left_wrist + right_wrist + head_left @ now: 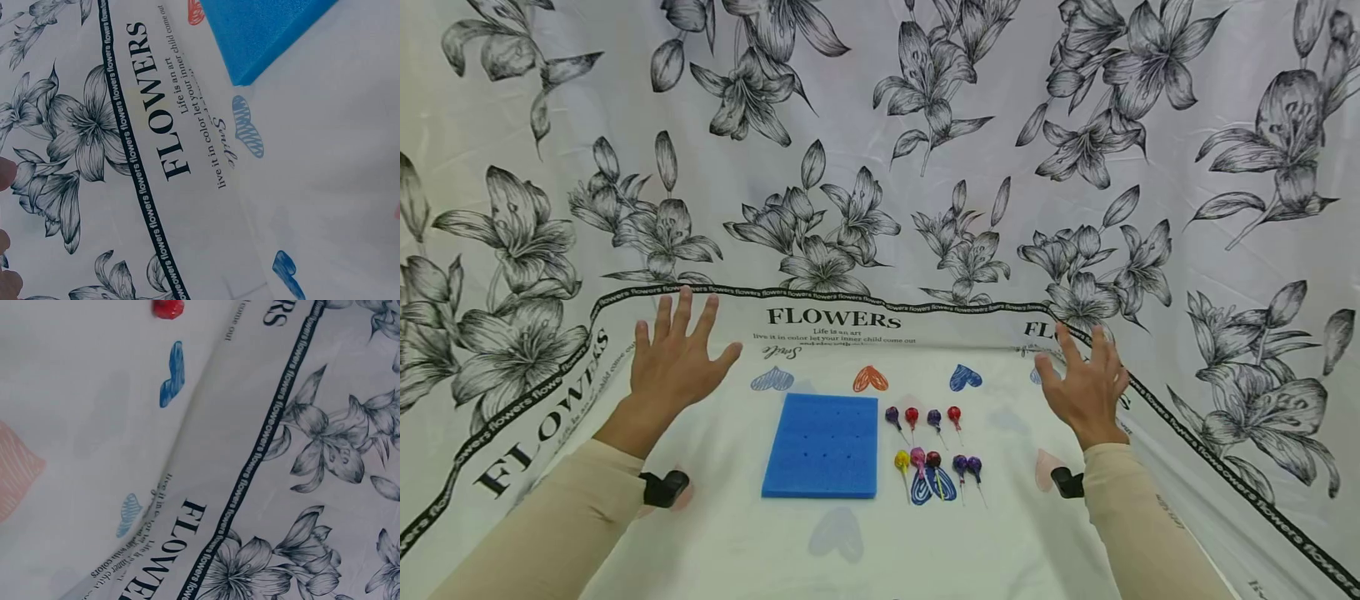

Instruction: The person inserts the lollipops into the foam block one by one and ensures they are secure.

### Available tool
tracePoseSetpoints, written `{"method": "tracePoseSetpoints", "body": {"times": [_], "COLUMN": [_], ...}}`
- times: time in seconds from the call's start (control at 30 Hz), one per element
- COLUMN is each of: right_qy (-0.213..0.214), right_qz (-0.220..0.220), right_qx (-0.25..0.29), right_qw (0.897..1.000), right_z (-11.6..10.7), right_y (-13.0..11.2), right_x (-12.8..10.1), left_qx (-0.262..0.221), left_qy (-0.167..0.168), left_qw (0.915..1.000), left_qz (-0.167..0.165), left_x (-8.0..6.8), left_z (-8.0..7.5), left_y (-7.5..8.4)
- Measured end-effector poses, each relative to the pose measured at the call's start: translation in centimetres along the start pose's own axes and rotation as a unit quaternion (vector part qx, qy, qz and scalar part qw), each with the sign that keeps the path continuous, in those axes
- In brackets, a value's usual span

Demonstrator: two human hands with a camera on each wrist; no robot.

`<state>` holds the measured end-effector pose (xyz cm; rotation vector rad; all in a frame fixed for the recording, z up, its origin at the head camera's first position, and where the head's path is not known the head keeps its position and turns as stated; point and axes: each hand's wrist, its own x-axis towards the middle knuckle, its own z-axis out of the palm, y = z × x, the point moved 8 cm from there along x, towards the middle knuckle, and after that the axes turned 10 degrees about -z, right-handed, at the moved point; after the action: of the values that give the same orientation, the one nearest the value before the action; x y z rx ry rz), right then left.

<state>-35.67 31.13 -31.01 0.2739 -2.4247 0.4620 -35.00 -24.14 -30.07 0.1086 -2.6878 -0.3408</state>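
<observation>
Fingers spread wide on the left hand [673, 358], palm down, gripping nothing, hovering over the white floral-printed cloth [737, 542] near the black "FLOWERS" lettering [833, 317] at the back edge. Its beige-sleeved forearm runs in from the lower left, with a small black wrist-mounted device [664, 488] under the wrist. In the left wrist view only fingertips [6, 174] peek in at the left edge, over the lily print.

Moving right, the flat blue square foam block [822, 447] lies on the cloth, small holes dotted across its top, well apart from the left hand. Its corner shows in the left wrist view too [262, 31].

Just beside the block's right edge lies a cluster of small round lollipops on thin sticks [932, 442]: a back row of purple and red heads, a front row starting with a yellow one and a pink one, then dark red and purple. All lie flat on the cloth, none in the foam. One red head [167, 307] shows at the top of the right wrist view.

Further right, the right hand [1084, 383] is likewise open, fingers relaxed and fanned, holding nothing, raised above the cloth near the printed border band. Its forearm enters from the lower right, and the lollipops sit between it and the block.
</observation>
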Motion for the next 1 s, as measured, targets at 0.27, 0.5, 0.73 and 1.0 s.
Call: {"method": "tracePoseSetpoints", "body": {"times": [0.27, 0.5, 0.73, 1.0], "right_qy": [-0.01, -0.01, -0.003, 0.01], "right_qz": [-0.001, -0.004, -0.019, -0.036], "right_qx": [0.005, -0.004, 0.002, 0.002], "right_qw": [1.0, 1.0, 1.0, 0.999], "right_z": [0.5, -0.2, -0.8, -1.0], "right_y": [-0.5, -0.9, -1.7, -2.5], "right_x": [-0.2, -0.3, -0.3, -0.5], "left_qx": [-0.004, -0.012, -0.019, -0.023], "left_qy": [-0.006, -0.008, 0.003, 0.018], "left_qw": [1.0, 0.9999, 0.9998, 0.9995], "left_qz": [0.0, -0.004, 0.001, 0.009], "left_x": [-0.4, -0.5, -0.7, -1.5], "left_z": [-0.4, -0.7, -1.1, -0.8], "left_y": [-0.5, -1.0, -0.7, -0.1]}}
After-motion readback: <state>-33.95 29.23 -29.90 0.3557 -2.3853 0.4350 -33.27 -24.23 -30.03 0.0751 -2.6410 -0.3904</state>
